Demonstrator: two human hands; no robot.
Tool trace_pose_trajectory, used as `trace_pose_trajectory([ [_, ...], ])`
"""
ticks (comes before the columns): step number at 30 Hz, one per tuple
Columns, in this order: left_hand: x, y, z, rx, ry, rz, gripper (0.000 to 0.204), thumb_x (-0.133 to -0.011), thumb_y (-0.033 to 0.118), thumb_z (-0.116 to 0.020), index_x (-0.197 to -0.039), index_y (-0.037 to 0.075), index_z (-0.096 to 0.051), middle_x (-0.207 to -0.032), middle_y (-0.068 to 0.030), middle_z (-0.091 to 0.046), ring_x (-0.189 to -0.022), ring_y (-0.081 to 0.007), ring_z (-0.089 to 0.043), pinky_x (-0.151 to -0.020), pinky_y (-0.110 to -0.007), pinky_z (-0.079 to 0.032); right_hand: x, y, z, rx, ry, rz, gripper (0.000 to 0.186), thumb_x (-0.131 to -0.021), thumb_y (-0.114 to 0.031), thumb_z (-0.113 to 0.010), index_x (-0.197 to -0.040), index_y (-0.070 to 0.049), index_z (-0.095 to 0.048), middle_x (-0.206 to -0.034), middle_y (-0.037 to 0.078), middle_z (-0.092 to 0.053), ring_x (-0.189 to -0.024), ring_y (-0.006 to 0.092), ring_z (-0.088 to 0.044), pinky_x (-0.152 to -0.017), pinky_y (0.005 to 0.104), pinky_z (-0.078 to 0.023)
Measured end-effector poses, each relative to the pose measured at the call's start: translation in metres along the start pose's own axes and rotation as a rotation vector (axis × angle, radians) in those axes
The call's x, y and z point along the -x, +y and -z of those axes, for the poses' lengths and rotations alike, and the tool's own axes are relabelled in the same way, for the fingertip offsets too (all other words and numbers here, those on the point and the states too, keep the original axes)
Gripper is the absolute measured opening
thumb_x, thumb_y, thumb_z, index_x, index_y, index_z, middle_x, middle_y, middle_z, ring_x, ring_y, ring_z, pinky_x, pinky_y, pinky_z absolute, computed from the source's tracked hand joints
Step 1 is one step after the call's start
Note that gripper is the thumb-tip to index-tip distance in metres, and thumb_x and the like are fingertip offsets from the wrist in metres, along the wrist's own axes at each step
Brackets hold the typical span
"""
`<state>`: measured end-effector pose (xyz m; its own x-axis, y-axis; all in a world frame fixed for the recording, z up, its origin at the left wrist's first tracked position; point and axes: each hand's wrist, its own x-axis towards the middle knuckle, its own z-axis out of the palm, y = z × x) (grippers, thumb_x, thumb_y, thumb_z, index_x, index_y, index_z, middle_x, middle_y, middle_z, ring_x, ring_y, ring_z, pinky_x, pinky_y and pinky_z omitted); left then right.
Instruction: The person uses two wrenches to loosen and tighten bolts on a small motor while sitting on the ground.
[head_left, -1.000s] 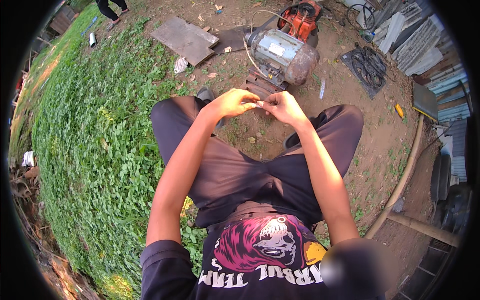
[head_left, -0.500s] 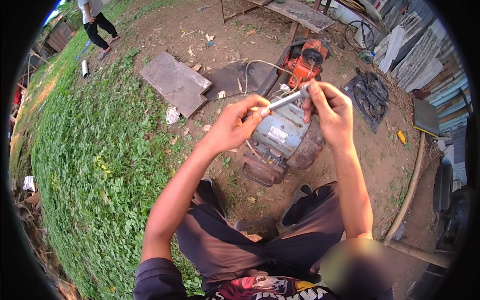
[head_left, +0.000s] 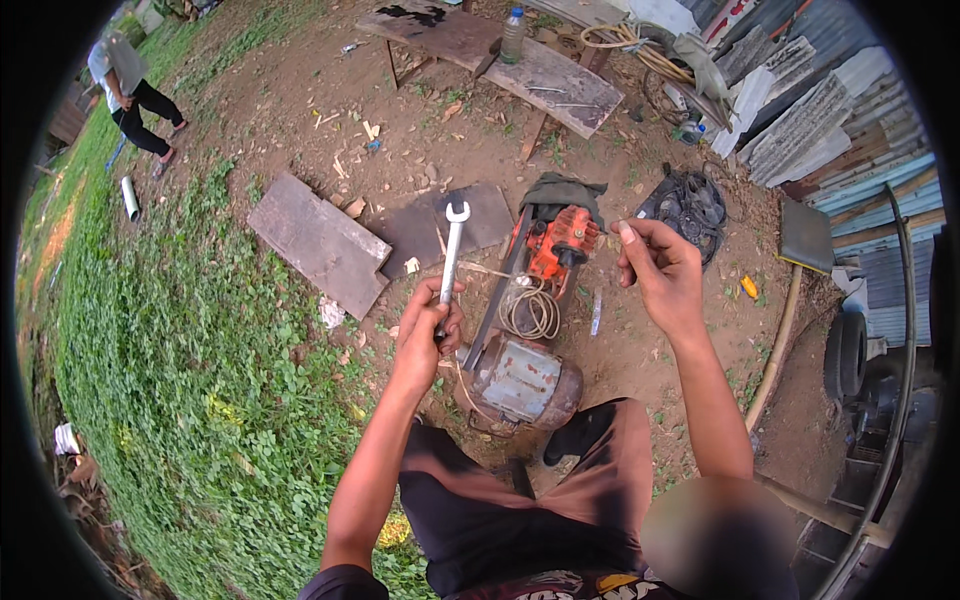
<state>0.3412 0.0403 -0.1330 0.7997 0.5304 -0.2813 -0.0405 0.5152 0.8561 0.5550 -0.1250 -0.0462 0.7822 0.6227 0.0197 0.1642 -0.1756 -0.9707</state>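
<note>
My left hand [head_left: 430, 328] is closed round the lower part of a silver wrench [head_left: 452, 250]. The wrench points up and away from me, its open-ended jaw at the top; its lower end is hidden in my fingers. Apart from it, my right hand [head_left: 660, 275] is raised with thumb and fingers drawn together; anything small between them cannot be made out. Below and between my hands, on the ground, stands a rusty grey-blue motor [head_left: 518, 380] in front of my knees. Beyond it is an orange engine [head_left: 562, 245] with a dark cloth on top and a coiled pale cord [head_left: 532, 310] beside it.
Flat boards [head_left: 320, 240] lie on the dirt ahead left. A wooden bench [head_left: 560, 85] carrying a bottle [head_left: 513, 38] stands farther off. Black bundled material [head_left: 688, 208] lies at right, near a long-handled tool [head_left: 775, 350]. Another person [head_left: 135, 95] is at far left.
My right hand has let go of the wrench and moved away from it. My left hand has turned the wrench upright. My view has shifted, showing more of the bench.
</note>
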Motion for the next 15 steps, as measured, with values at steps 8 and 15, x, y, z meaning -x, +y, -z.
trace_pose_trajectory([
  [8, -0.133, 0.011, -0.049, -0.095, 0.03, 0.042, 0.021, -0.095, 0.019, -0.046, -0.111, 0.007, -0.043, -0.077, -0.0054, -0.048, -0.064, -0.0145, -0.047, -0.06, -0.028, -0.039, -0.169, 0.112, 0.074, 0.175, -0.006, -0.143, 0.02, -0.09, -0.015, -0.062, -0.095, 0.003, -0.065, -0.065, 0.006, -0.062, -0.054, 0.0083, -0.056, -0.05, 0.0241, -0.044],
  [15, -0.314, -0.058, -0.107, -0.154, 0.106, 0.107, 0.018, -0.081, -0.002, -0.041, -0.097, 0.005, -0.046, -0.083, -0.0091, -0.06, -0.067, -0.0135, -0.054, -0.059, -0.025, -0.041, -0.349, 0.3, 0.095, 0.388, 0.071, -0.077, 0.018, -0.081, -0.01, -0.066, -0.095, 0.001, -0.065, -0.073, 0.014, -0.065, -0.065, 0.0232, -0.064, -0.062, 0.0334, -0.05],
])
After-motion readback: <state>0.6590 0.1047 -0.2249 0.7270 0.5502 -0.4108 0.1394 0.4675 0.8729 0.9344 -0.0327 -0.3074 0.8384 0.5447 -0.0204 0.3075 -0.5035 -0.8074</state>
